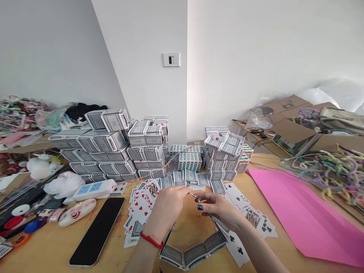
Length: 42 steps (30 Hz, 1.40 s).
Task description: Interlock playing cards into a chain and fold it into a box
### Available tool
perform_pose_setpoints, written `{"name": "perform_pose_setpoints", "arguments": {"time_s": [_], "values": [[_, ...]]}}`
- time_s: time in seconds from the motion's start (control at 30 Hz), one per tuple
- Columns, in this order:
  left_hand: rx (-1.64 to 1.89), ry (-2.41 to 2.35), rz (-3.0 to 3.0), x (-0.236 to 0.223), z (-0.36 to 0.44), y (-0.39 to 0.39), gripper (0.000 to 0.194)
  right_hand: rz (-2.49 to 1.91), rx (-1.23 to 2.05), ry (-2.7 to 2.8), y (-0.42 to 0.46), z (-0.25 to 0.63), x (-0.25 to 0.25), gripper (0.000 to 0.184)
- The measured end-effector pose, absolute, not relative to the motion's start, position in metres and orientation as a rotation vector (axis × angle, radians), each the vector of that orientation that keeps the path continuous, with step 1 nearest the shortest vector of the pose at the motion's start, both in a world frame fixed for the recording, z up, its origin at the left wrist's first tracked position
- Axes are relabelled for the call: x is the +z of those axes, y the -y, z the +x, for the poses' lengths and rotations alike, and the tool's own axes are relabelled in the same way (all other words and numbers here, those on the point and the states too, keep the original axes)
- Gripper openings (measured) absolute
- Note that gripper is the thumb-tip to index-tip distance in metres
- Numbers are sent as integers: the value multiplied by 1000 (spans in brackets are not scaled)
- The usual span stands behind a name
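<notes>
A chain of folded playing cards (196, 253) with grey patterned backs curves in a ring below my hands. My left hand (174, 198), a red cord round its wrist, is closed on the far part of the chain, its fingertips partly hidden behind the hand. Opposite it, my right hand (218, 207) pinches the chain between thumb and fingers; the thumbnail is dark green. Fingertips of both hands nearly meet. Loose hearts cards (140, 204) lie left of my left hand, and clubs cards (237, 244) lie under and beside my right forearm.
Stacked folded-card blocks (105, 146) rise at the back left, with another stack (220, 161) at the back right. A black phone (97, 231), a power strip (95, 189) and small toys lie left. Pink paper (301, 216) and an open cardboard box (298, 134) are right.
</notes>
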<state>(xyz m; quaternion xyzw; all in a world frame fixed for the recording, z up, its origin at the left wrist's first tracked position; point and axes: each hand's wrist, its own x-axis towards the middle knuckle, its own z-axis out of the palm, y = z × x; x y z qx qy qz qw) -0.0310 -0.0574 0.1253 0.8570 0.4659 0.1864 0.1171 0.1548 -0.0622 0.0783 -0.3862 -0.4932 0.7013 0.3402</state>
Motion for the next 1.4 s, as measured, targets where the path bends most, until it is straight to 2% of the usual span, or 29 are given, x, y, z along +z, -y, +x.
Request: {"name": "perform_pose_setpoints", "arguments": {"time_s": [1.4], "values": [[425, -1338, 2670, 118, -26, 57, 36, -1070, 1787, 1307, 64, 153, 81, 44]]}}
